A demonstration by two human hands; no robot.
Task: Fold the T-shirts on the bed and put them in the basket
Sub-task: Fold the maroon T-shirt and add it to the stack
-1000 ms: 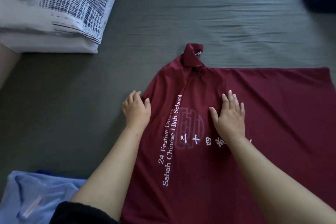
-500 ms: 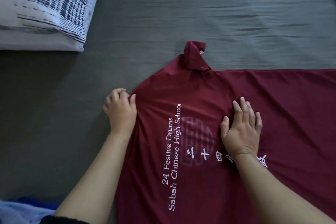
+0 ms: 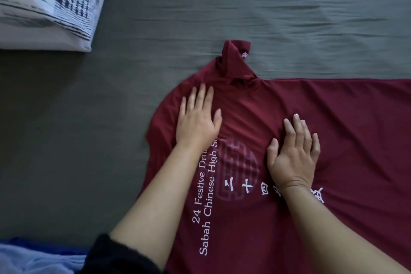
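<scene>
A maroon T-shirt (image 3: 333,140) with white lettering and a round emblem lies spread on the grey bed sheet (image 3: 244,6). One sleeve sticks up toward the far side, and its left part is folded in. My left hand (image 3: 198,121) lies flat and open on the folded left part. Flat on the middle of the shirt, right of the emblem, rests my right hand (image 3: 293,153), fingers together. Neither hand grips the cloth. No basket is in view.
A white pillow with a dark blue pattern (image 3: 44,2) lies at the far left. A light blue garment (image 3: 33,260) shows at the near left corner. The shirt runs off the right edge of the view.
My left hand has moved from the shirt's left edge onto the cloth and opened flat. The right hand has stayed on the middle of the shirt.
</scene>
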